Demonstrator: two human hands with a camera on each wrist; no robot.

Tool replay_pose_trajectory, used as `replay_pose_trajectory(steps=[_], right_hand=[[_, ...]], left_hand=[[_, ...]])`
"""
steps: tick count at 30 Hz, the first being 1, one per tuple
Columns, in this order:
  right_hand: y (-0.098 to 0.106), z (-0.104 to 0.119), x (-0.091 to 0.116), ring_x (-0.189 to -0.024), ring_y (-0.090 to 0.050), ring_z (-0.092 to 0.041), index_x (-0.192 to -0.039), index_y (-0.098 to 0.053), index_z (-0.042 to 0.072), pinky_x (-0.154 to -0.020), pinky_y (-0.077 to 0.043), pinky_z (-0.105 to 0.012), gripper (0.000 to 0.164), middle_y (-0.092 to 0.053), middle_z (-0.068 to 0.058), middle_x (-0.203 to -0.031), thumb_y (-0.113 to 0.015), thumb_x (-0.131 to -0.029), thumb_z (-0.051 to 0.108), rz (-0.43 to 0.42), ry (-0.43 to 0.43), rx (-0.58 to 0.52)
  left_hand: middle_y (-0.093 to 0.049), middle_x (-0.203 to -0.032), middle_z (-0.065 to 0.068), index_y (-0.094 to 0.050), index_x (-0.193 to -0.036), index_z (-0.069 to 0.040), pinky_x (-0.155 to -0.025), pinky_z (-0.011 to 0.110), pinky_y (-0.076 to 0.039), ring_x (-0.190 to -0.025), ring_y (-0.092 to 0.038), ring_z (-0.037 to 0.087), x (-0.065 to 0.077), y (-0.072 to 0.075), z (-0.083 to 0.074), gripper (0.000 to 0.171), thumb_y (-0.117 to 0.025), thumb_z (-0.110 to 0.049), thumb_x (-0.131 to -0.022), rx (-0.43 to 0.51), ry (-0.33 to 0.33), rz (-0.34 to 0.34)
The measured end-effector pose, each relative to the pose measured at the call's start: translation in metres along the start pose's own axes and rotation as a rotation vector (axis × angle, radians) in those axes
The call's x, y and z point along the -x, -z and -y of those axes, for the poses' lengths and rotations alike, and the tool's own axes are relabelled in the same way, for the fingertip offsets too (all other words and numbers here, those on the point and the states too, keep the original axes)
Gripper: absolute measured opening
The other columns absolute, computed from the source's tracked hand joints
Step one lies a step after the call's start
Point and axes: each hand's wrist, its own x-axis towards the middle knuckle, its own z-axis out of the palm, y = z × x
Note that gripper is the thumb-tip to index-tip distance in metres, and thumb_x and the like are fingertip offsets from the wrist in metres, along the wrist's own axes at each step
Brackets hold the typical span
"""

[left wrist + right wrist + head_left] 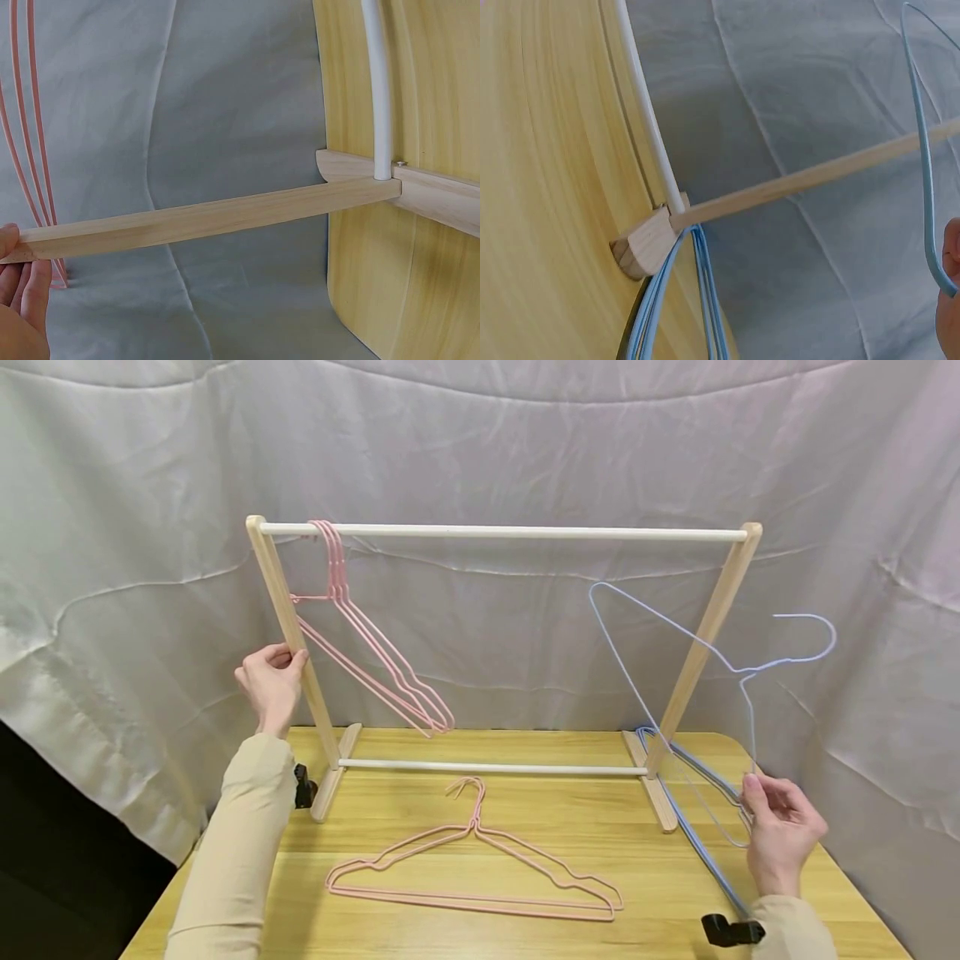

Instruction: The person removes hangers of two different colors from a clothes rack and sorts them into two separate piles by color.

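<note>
Right fingers (pixel 790 795) on hanger (pixel 765 666), post (pixel 691 687) beyond

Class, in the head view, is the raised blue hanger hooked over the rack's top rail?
No, the right hand holds the blue hanger with its hook apart from the top rail.

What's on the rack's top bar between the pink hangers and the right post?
Nothing: in the head view, the white top bar is bare from the pink hangers to the right post.

I'm getting bright, soft light on the yellow wood-grain tabletop (pixel 555 814); my wrist views run dimmer, the left one bowing the white round rod (pixel 381 90).
</note>
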Motion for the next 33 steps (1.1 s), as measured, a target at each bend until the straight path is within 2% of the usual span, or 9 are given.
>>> replay_pose_trajectory(steps=[3, 8, 13, 23, 33], right_hand=[[0.004, 0.0, -0.001, -0.06, -0.069, -0.014, -0.086, -0.065, -0.023, -0.059, -0.057, -0.018, 0.005, -0.075, -0.013, -0.073, -0.064, -0.081, -0.024, -0.039, 0.011, -0.033], [0.009, -0.001, -0.005, -0.055, -0.069, -0.02, -0.085, -0.063, -0.026, -0.053, -0.057, -0.023, 0.007, -0.073, -0.021, -0.071, -0.058, -0.082, -0.029, -0.08, 0.005, -0.206], [0.016, 0.0, -0.008, -0.051, -0.066, -0.023, -0.084, -0.063, -0.026, -0.05, -0.056, -0.025, 0.008, -0.071, -0.023, -0.07, -0.056, -0.082, -0.029, -0.119, -0.002, -0.281], [0.031, 0.004, -0.009, -0.046, -0.063, -0.025, -0.084, -0.063, -0.024, -0.046, -0.055, -0.027, 0.009, -0.07, -0.025, -0.069, -0.056, -0.083, -0.029, -0.199, -0.068, -0.339], [0.044, 0.005, -0.005, -0.046, -0.052, -0.026, -0.088, -0.059, -0.027, -0.044, -0.05, -0.03, 0.006, -0.064, -0.028, -0.067, -0.055, -0.085, -0.027, -0.293, -0.15, -0.433]], left_hand=[[-0.071, -0.116, 0.024, -0.075, -0.113, 0.001, -0.108, 0.041, -0.026, -0.132, -0.043, 0.027, -0.001, 0.001, 0.0, 0.03, -0.073, -0.019, -0.091, 0.0, 0.002, 0.001], [-0.072, -0.115, 0.024, -0.075, -0.112, 0.001, -0.108, 0.042, -0.025, -0.13, -0.043, 0.029, -0.001, 0.001, 0.0, 0.029, -0.072, -0.019, -0.092, -0.005, -0.006, 0.002], [-0.072, -0.115, 0.024, -0.075, -0.113, 0.001, -0.108, 0.042, -0.025, -0.13, -0.043, 0.03, 0.001, 0.0, 0.001, 0.03, -0.072, -0.02, -0.092, -0.007, -0.009, 0.01], [-0.072, -0.115, 0.025, -0.075, -0.114, 0.001, -0.109, 0.042, -0.027, -0.133, -0.044, 0.028, 0.001, 0.0, 0.0, 0.03, -0.072, -0.02, -0.092, -0.007, -0.013, 0.008], [-0.072, -0.114, 0.025, -0.075, -0.113, 0.001, -0.11, 0.042, -0.027, -0.133, -0.045, 0.028, 0.0, 0.001, 0.0, 0.03, -0.072, -0.02, -0.092, -0.009, -0.016, 0.003]])
